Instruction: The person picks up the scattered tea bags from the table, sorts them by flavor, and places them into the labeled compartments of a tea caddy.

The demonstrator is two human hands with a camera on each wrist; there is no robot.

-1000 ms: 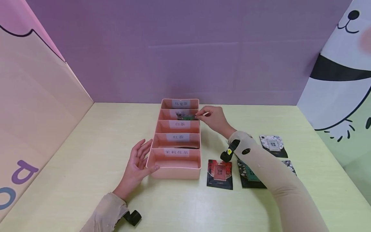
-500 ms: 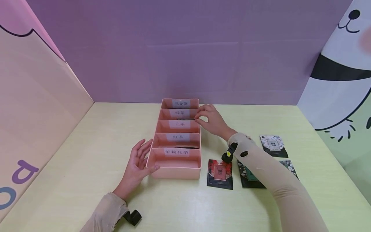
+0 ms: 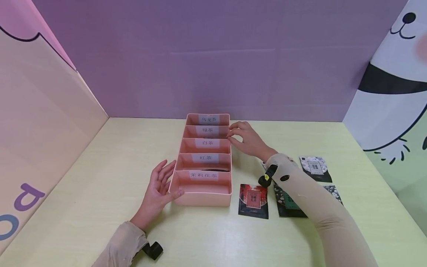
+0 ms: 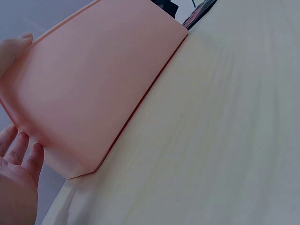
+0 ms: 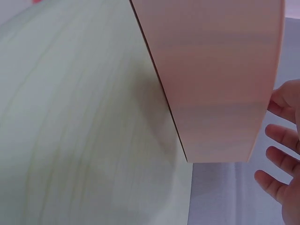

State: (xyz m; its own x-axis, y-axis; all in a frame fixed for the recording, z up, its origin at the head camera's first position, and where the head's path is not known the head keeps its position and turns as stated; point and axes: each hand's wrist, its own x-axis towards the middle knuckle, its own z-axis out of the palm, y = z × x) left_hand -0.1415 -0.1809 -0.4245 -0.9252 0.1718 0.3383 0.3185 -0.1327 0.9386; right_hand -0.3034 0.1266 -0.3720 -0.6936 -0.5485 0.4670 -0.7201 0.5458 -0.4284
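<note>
A pink divided box (image 3: 202,199) with Chinese tea labels stands lengthwise in the head view. My left hand (image 3: 156,193) is at its near left corner, thumb on the front rim and fingertips against the left wall. At the right rim, beside the second compartment from the back, is my right hand (image 3: 247,139); its fingers are loosely bent with nothing between them. Down in that compartment shows the dark top edge of a tea sachet (image 3: 211,138). Another dark sachet edge (image 3: 216,170) shows in the second compartment from the front. The right wrist view has the spread fingers (image 5: 280,159) beside the box.
Right of the box lie a red tea sachet (image 3: 253,201), a green one (image 3: 289,203) partly under the right forearm, and a white one (image 3: 315,168) farther back. Another sachet (image 3: 333,192) peeks out past the sleeve. A purple wall (image 3: 213,59) backs the table.
The green tea sachet in the right hand has gone down into the second compartment from the back, and the fingers have let go and moved slightly right. The left hand stays put.
</note>
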